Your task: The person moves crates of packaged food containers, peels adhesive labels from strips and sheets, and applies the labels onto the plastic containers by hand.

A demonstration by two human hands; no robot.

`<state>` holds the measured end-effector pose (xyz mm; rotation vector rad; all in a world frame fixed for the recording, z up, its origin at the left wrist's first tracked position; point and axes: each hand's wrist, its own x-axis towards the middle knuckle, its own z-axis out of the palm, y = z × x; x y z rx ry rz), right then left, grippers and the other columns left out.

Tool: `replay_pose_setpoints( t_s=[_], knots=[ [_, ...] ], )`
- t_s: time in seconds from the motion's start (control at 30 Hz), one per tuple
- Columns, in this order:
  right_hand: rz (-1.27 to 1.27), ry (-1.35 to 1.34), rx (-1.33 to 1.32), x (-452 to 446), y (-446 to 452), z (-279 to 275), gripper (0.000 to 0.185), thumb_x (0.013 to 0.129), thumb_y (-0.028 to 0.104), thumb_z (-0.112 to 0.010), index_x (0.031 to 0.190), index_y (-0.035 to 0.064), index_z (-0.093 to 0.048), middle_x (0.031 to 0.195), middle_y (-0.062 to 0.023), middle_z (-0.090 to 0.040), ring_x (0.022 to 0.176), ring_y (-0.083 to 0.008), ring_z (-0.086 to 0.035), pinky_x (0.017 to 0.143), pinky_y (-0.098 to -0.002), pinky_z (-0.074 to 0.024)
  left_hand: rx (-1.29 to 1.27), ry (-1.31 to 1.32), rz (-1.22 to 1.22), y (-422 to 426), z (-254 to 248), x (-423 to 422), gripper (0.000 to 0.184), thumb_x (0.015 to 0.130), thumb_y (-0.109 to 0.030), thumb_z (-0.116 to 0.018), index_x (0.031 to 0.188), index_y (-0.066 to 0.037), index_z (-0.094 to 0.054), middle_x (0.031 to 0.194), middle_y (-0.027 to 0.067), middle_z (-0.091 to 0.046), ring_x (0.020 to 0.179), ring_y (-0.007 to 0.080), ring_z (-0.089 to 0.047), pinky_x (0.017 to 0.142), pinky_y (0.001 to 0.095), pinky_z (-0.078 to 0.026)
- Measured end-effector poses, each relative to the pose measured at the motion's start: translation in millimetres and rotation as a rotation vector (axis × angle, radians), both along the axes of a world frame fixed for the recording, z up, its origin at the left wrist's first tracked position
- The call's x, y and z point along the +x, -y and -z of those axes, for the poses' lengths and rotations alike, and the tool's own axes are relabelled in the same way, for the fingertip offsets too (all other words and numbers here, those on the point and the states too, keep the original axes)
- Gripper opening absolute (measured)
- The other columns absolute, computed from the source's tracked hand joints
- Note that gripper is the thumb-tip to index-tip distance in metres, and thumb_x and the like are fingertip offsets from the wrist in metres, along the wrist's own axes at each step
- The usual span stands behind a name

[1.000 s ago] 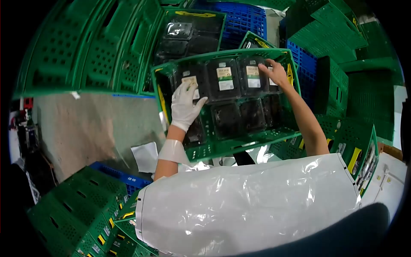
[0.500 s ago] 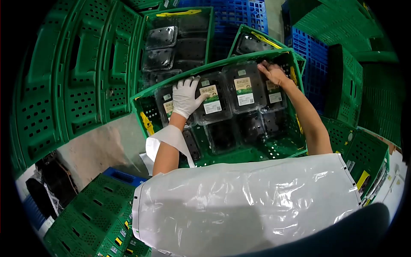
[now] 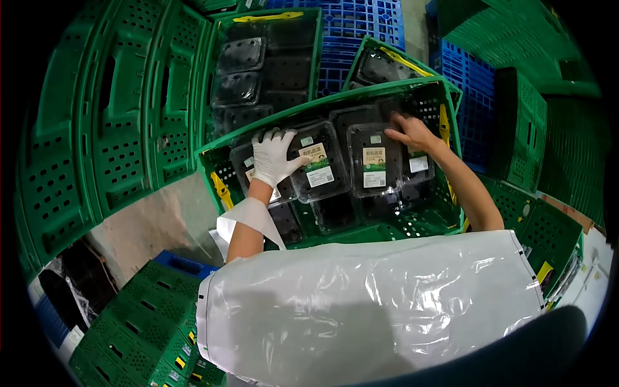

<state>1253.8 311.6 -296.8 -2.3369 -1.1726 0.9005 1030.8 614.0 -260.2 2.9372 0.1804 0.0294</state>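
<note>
A green crate (image 3: 361,233) in front of me holds several clear-lidded dark packs in rows. My left hand (image 3: 273,155), in a white glove, lies with fingers spread over a labelled pack at the crate's left, its thumb reaching onto the neighbouring labelled pack (image 3: 318,169). My bare right hand (image 3: 411,133) is at the far right of the crate. Its thumb touches the upper edge of another labelled pack (image 3: 374,161), and its other fingers are partly hidden in shadow among the packs. A further labelled pack (image 3: 418,166) sits below that hand.
Behind stands another green crate (image 3: 316,58) of dark packs, with a smaller-looking one (image 3: 361,48) beside it over a blue pallet (image 3: 361,22). Green crates (image 3: 129,316) are stacked at the lower left. A white apron (image 3: 367,303) covers my front.
Since a second ago the view has shifted closer to the crate. The labelled packs have slid toward me, uncovering packs behind them. Both hands have moved slightly nearer to me since half a second ago.
</note>
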Motion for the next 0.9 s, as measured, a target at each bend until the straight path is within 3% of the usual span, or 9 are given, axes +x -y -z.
replay_pose_setpoints(
  t_s=[0.1,0.2,0.27,0.33,0.4,0.5,0.67,0.77,0.9],
  knots=[
    [-0.056,0.114,0.180,-26,17,3,0.044,0.082,0.045,-0.053,0.096,0.0031,-0.050,0.073,-0.0128,-0.055,0.072,-0.0327,-0.055,0.065,-0.0389,-0.0442,0.044,-0.025,-0.025,-6,11,1,0.078,0.064,-0.068,-0.057,0.120,-0.014,-0.053,0.098,0.0132,-0.062,0.101,0.0293,-0.052,0.094,0.0484,-0.026],
    [0.011,0.007,0.088,-52,35,11,0.048,0.081,0.045,-0.055,0.103,0.0024,-0.051,0.074,-0.0120,-0.056,0.071,-0.0310,-0.057,0.063,-0.0387,-0.0450,-0.010,-0.026,-0.023,-9,9,3,0.071,0.065,-0.065,-0.059,0.111,-0.012,-0.058,0.092,0.0109,-0.062,0.092,0.0268,-0.055,0.085,0.0423,-0.037],
    [0.004,0.003,0.072,-71,47,11,0.045,0.078,0.046,-0.058,0.089,0.0026,-0.050,0.070,-0.0136,-0.059,0.064,-0.0331,-0.059,0.057,-0.0400,-0.0459,-0.111,-0.039,-0.040,-9,8,2,0.058,0.068,-0.059,-0.062,0.097,-0.009,-0.060,0.082,0.0087,-0.062,0.078,0.0252,-0.058,0.068,0.0357,-0.046],
    [-0.074,0.028,0.052,-86,50,-3,0.047,0.076,0.048,-0.060,0.076,0.0035,-0.045,0.063,-0.0131,-0.058,0.057,-0.0352,-0.057,0.053,-0.0410,-0.0456,-0.124,-0.004,-0.036,-9,13,-7,0.053,0.069,-0.057,-0.063,0.091,-0.009,-0.059,0.078,0.0073,-0.061,0.074,0.0240,-0.058,0.063,0.0342,-0.046],
    [-0.158,0.071,0.047,-94,49,-15,0.046,0.078,0.048,-0.058,0.076,0.0039,-0.046,0.062,-0.0122,-0.058,0.057,-0.0340,-0.056,0.051,-0.0402,-0.0443,-0.180,0.064,-0.059,-7,7,-17,0.045,0.070,-0.052,-0.065,0.079,-0.009,-0.055,0.071,0.0062,-0.057,0.067,0.0230,-0.057,0.055,0.0332,-0.046],
    [-0.226,0.125,0.026,-102,47,-29,0.045,0.079,0.048,-0.057,0.073,0.0042,-0.046,0.061,-0.0115,-0.057,0.054,-0.0331,-0.056,0.049,-0.0393,-0.0432,-0.219,0.013,-0.144,0,-14,-40,0.046,0.069,-0.055,-0.064,0.077,-0.011,-0.056,0.067,0.0051,-0.055,0.063,0.0236,-0.056,0.052,0.0346,-0.046],
    [-0.322,0.195,0.075,-123,48,-52,0.043,0.081,0.044,-0.056,0.069,0.0046,-0.043,0.056,-0.0095,-0.054,0.048,-0.0294,-0.054,0.042,-0.0372,-0.0406,-0.218,0.206,-0.074,25,-41,-80,0.040,0.068,-0.047,-0.069,0.070,-0.010,-0.055,0.061,0.0049,-0.051,0.057,0.0233,-0.053,0.046,0.0336,-0.042],
    [-0.399,0.212,0.078,-138,37,-77,0.042,0.078,0.042,-0.062,0.069,0.0056,-0.043,0.058,-0.0092,-0.054,0.048,-0.0280,-0.054,0.041,-0.0359,-0.0400,-0.125,0.289,0.040,34,-48,-100,0.037,0.072,-0.045,-0.065,0.067,-0.010,-0.053,0.059,0.0046,-0.048,0.056,0.0215,-0.049,0.045,0.0321,-0.039],
    [-0.462,0.314,0.235,-146,15,-117,0.036,0.072,0.029,-0.070,0.069,0.0066,-0.043,0.057,-0.0078,-0.052,0.049,-0.0255,-0.055,0.041,-0.0337,-0.0404,-0.054,0.353,-0.025,34,-81,-132,0.038,0.072,-0.044,-0.066,0.066,-0.010,-0.051,0.056,0.0035,-0.044,0.054,0.0190,-0.047,0.043,0.0291,-0.037]
  ],
)
